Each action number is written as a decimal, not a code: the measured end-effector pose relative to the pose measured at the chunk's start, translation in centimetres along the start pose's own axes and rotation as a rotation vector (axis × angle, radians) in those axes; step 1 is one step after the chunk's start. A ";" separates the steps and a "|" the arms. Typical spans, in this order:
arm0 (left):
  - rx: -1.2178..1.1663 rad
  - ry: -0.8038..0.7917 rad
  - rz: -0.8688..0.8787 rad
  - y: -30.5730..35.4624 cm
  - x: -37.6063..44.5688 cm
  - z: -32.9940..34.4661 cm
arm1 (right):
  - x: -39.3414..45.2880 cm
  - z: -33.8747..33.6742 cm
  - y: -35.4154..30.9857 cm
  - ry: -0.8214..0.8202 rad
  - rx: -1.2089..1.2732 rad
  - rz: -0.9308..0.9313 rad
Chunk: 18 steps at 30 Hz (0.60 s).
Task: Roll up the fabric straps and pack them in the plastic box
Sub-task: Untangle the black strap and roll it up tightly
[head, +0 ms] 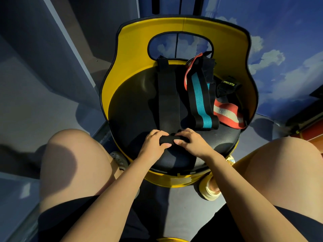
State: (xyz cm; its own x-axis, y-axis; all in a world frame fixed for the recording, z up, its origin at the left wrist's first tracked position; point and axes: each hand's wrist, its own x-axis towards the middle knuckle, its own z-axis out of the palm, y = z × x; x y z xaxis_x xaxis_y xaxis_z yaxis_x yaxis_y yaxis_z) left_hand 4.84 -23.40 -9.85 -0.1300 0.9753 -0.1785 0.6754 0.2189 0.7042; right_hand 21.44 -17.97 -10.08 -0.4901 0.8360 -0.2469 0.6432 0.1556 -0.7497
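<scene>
At the near edge of the chair seat (132, 109), black strap (168, 95) is part-rolled, left hand (153, 142) and right hand (190, 142) both gripping the roll, rolling step underway; next: keep winding tight toward the backrest; box not visible.

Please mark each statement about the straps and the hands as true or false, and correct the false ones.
1. Both hands grip the rolled end of the black strap. True: left hand, right hand.
2. The black strap is fully rolled. False: most of it lies flat on the black seat.
3. The teal-striped strap lies right of the black strap. True.
4. The chair back is red. False: yellow.
</scene>
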 end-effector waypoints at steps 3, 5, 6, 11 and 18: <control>-0.013 -0.023 -0.008 0.0 0.6 -0.1 | 0.1 0.2 -0.1 0.082 0.070 0.024; -0.035 -0.041 -0.022 0.1 1.0 -0.3 | 0.0 0.5 -0.1 0.178 0.065 -0.011; -0.048 -0.054 -0.030 0.1 1.2 -0.4 | -0.2 0.7 -0.1 0.213 0.055 -0.040; -0.116 -0.088 -0.091 0.2 2.1 -0.8 | -0.8 1.2 0.8 0.174 0.011 -0.131; -0.167 -0.108 -0.160 0.2 2.5 -0.9 | -0.3 0.9 0.7 0.233 0.125 -0.077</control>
State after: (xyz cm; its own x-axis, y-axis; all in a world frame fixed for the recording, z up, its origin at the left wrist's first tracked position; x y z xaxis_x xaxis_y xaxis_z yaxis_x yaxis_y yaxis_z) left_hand 4.00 -20.90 -9.48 -0.1411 0.9210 -0.3631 0.5224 0.3808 0.7629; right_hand 21.53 -18.60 -11.12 -0.3768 0.9250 -0.0492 0.5245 0.1693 -0.8344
